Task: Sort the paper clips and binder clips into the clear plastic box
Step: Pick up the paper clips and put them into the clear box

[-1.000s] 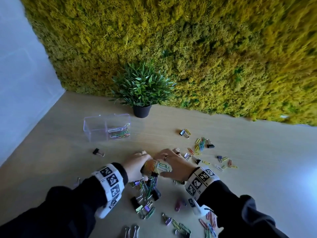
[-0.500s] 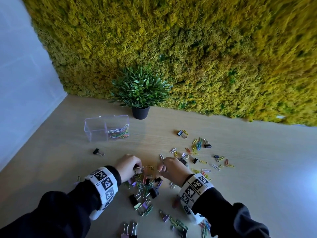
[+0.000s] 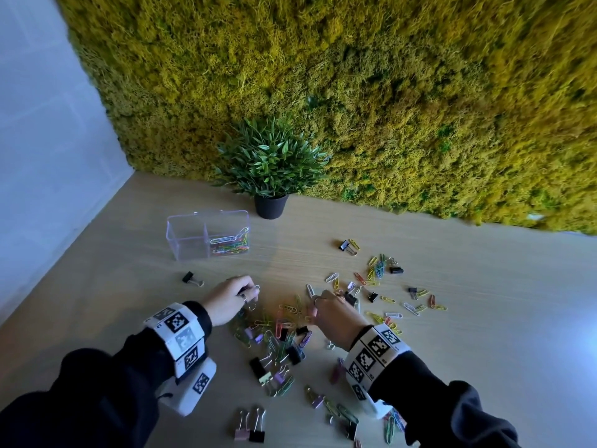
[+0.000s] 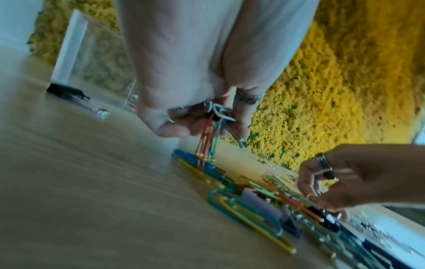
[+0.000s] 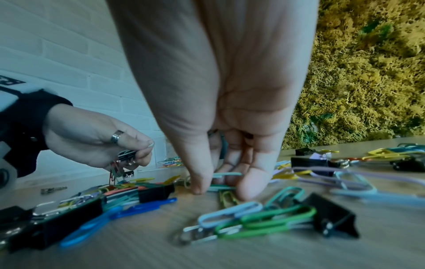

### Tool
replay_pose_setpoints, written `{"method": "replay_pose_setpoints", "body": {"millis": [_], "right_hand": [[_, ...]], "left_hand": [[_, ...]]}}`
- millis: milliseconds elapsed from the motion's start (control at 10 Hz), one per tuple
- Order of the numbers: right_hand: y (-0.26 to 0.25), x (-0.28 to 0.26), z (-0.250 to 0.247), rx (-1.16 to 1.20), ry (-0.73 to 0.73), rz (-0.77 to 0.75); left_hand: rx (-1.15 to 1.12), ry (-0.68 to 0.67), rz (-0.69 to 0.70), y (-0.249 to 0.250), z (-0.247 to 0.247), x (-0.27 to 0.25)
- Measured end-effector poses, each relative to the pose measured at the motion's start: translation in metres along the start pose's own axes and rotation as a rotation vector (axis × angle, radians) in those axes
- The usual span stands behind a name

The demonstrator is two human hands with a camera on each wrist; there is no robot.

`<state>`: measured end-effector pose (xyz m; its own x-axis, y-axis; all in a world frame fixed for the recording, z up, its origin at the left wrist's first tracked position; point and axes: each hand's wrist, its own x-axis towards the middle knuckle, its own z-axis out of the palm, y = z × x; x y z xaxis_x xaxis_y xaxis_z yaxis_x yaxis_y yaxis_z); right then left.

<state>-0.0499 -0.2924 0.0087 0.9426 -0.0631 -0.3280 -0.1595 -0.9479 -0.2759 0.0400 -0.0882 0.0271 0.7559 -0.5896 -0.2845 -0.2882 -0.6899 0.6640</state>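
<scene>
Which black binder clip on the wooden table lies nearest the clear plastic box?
The lone black binder clip left of the left hand, just before the clear plastic box; others lie farther right.

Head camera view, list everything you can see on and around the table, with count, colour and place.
clear plastic box: one, transparent, far left of table; two compartments, coloured paper clips in the right one.
loose paper clips: many, mixed colours, scattered centre and right of table.
binder clips: many, mostly black, some pink and purple, mixed into the near pile.
lone binder clip: one, black, left of the left hand.
potted plant: one, green in a black pot, at the wall.
moss wall: yellow-green, behind the table.
table: one, light wood.
left hand: pinches a small bunch of clips.
right hand: fingers down in the pile, picking at a teal paper clip.
</scene>
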Motion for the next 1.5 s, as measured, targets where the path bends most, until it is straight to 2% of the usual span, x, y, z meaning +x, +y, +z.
{"method": "replay_pose_setpoints", "body": {"millis": [100, 200, 300, 400, 500, 600, 700, 800, 900, 1100, 1200, 1300, 1400, 1500], "right_hand": [[0.0, -0.002, -0.002, -0.049, -0.019, -0.004], [0.002, -0.006, -0.004, -0.053, -0.02, 0.0], [0.005, -0.01, -0.013, 0.267, 0.024, -0.038], [0.0, -0.009, -0.026, 0.879, -0.035, 0.075], [-0.011, 0.0, -0.032, 1.169, -0.104, 0.226], [-0.024, 0.008, -0.028, 0.589, -0.062, 0.136], [-0.037, 0.008, -0.018, 0.081, -0.034, 0.065], [-0.047, 0.007, -0.007, -0.186, -0.08, 0.062], [-0.054, 0.006, -0.002, -0.08, -0.123, 0.061], [-0.054, 0.004, -0.006, -0.116, -0.135, -0.089], [-0.052, 0.004, -0.021, 0.179, -0.109, -0.052], [-0.051, 0.001, -0.039, 0.527, -0.129, 0.016], [-0.054, 0.005, -0.05, 1.058, -0.203, 0.078], [-0.059, 0.013, -0.052, 1.484, -0.296, 0.082]], "left_hand": [[-0.072, 0.104, 0.027, -0.003, -0.001, 0.001], [-0.295, 0.179, 0.038, 0.004, -0.009, -0.002], [-0.919, 0.175, -0.034, 0.01, -0.019, -0.009], [-1.042, 0.088, -0.172, 0.008, -0.028, -0.013], [-0.526, 0.061, -0.167, 0.009, -0.029, -0.015], [0.111, 0.064, -0.044, 0.006, -0.02, -0.02], [0.298, 0.029, -0.031, -0.002, -0.013, -0.023], [0.347, 0.008, -0.049, -0.01, -0.008, -0.022], [0.369, -0.005, -0.043, -0.017, -0.001, -0.021], [0.446, -0.117, -0.031, -0.019, 0.0, -0.022], [0.106, -0.132, -0.017, -0.019, -0.01, -0.029], [-0.338, -0.145, -0.108, -0.019, -0.024, -0.034], [-1.001, -0.142, -0.228, -0.01, -0.039, -0.038], [-1.308, -0.204, -0.169, -0.007, -0.051, -0.034]]}}
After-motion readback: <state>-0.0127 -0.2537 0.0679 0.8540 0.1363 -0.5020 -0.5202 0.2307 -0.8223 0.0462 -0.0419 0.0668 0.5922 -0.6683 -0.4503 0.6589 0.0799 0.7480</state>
